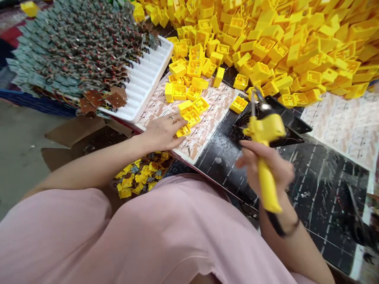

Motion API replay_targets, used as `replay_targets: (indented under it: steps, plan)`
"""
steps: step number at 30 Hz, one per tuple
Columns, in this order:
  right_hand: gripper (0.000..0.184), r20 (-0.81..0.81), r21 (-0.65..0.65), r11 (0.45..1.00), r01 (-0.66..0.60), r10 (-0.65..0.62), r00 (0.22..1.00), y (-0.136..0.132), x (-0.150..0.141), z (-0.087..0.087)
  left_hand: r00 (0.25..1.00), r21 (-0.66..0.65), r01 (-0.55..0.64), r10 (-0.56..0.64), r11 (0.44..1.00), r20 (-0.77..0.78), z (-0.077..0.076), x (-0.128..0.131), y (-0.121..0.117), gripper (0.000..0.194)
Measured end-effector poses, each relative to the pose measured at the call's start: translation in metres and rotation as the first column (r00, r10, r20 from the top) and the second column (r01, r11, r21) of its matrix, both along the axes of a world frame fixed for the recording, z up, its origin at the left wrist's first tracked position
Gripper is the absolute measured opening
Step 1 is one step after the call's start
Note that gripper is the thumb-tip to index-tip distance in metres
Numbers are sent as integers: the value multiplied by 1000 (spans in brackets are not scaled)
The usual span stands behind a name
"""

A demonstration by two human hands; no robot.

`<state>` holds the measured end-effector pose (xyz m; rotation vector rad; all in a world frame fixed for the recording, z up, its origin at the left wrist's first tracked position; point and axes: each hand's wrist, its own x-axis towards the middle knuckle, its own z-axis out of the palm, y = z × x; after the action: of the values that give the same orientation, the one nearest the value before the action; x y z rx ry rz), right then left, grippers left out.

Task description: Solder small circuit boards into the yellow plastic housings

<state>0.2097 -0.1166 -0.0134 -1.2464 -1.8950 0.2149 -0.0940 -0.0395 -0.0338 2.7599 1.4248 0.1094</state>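
Observation:
My left hand (162,132) rests on the patterned sheet (207,118), fingers curled round a small yellow plastic housing (183,131); a ring shows on one finger. More yellow housings (189,112) lie loose just beyond it. My right hand (266,167) is wrapped round the handle of a yellow soldering gun (265,146), its metal tip (254,98) pointing away over the black mat (319,185). The gun hangs above the mat, well right of the left hand.
A huge heap of yellow housings (281,39) fills the back right. A pile of small circuit boards (74,51) sits at the back left beside a white ridged tray (145,79). A cardboard box with assembled yellow parts (139,177) stands by my knee.

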Motion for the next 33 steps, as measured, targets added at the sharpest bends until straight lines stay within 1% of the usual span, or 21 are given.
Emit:
replay_targets:
  steps: [1,3,6,8,9,10,12,14,16,17,18,19,21,22,23,24,26,27,30,31,33]
  plan:
    - [19,24,16,999,-29,28,999,14,-11,-7,1000,7,8,-8,1000,5,-4,0,-4,56]
    - [22,88,12,996,-86,84,993,40,-30,-21,1000,32,-16,17,999,-17,-6,-3,-10,52]
    - [27,196,-26,994,-107,110,974,69,-53,-40,983,63,-156,162,986,-91,1,-10,-17,51]
    - [30,281,-53,996,-77,89,956,82,-68,-49,958,45,-258,262,965,-119,6,-14,-20,55]
    - [30,327,-67,996,-60,79,942,87,-76,-52,948,28,-292,293,956,-124,8,-15,-21,58]
    - [30,368,-82,996,-45,72,927,90,-82,-54,942,7,-310,309,951,-130,10,-15,-22,62]
    - [27,428,-104,994,-29,70,901,93,-89,-55,948,-66,-289,277,955,-156,13,-17,-22,68]
    - [25,454,-113,993,-19,69,889,90,-86,-51,967,-168,-212,181,963,-180,17,-20,-19,71]
    - [25,482,-100,995,10,39,875,78,-72,-44,981,-254,-111,65,961,-180,21,-25,-16,70]
    - [25,499,-87,996,37,12,866,69,-63,-40,985,-275,-67,20,959,-173,23,-27,-15,68]
    - [25,545,-39,997,66,-35,838,59,-54,-36,986,-277,-43,-4,960,-166,23,-27,-15,66]
    - [26,560,2,997,76,-64,826,49,-45,-33,986,-269,-34,-11,963,-164,23,-26,-15,62]
    - [28,495,1,1000,-17,14,869,30,-33,-27,987,-226,-46,10,973,-161,20,-16,-18,54]
    - [29,443,-16,997,-71,71,894,23,-28,-25,987,-196,-61,30,979,-155,18,-8,-20,53]
    - [29,394,-39,993,-112,118,911,18,-24,-23,989,-170,-68,44,983,-142,17,0,-22,58]
    - [31,368,-56,990,-127,139,919,15,-21,-22,991,-161,-62,42,985,-124,16,9,-23,68]
    - [37,393,-60,992,-109,124,911,18,-15,-21,995,-169,-71,57,983,-88,18,21,-20,84]
    - [40,414,-63,991,-119,135,900,22,-12,-21,993,-163,-103,93,981,-69,21,25,-15,86]
    - [40,443,-104,965,-239,260,858,41,-6,-23,965,-74,-259,261,963,23,28,25,15,73]
    - [39,441,-130,949,-286,314,841,48,-6,-24,955,-60,-286,289,956,59,30,23,26,68]
    - [38,442,-171,920,-352,391,807,56,-6,-27,947,-100,-285,296,953,121,29,18,46,57]
